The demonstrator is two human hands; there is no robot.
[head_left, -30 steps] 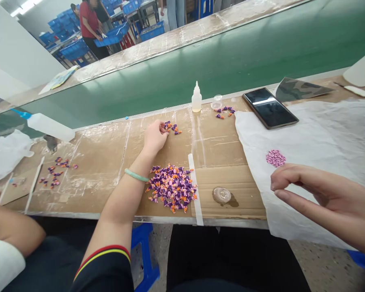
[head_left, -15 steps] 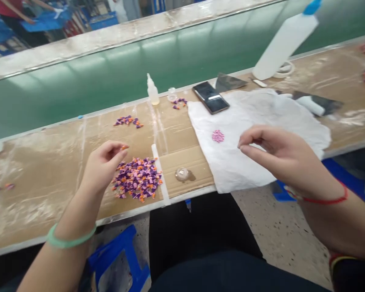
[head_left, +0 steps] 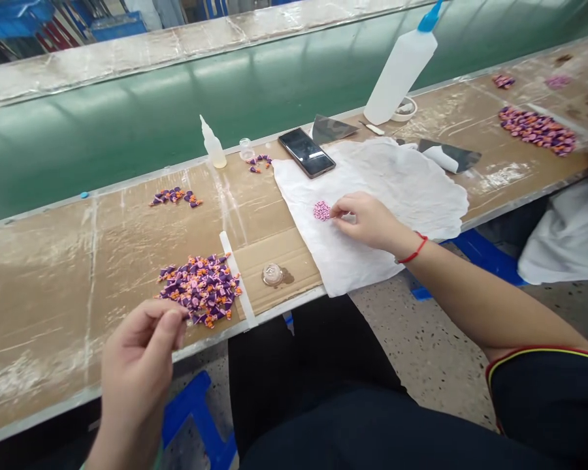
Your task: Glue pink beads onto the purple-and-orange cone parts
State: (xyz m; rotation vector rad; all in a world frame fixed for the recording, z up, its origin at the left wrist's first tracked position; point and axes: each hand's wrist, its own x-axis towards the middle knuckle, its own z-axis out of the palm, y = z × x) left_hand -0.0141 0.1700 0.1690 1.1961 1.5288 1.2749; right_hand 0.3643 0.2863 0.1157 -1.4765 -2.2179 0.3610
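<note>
The small pink heap [head_left: 322, 210] sat on a white sheet [head_left: 396, 183]. The right grip [head_left: 367, 219] was pinched up right beside it, and it was too hard to tell if it held anything. The left grip [head_left: 137, 356] was curled near the big purple and orange pile [head_left: 198, 290] on the tabletop [head_left: 39, 313]. It could not be told if it held a piece. A black phone [head_left: 306, 152] lay by the sheet.

"What sort of place is this?"

"A factory workshop: a long workbench [head_left: 39, 307] runs beside a green conveyor belt [head_left: 127, 150], with blue crates [head_left: 14, 10] beyond it."

"What else shows that?"

"Heaps of small purple-and-orange pieces [head_left: 199, 290] lie on the workbench, and a blue plastic stool [head_left: 196, 411] stands below its near edge."
</note>
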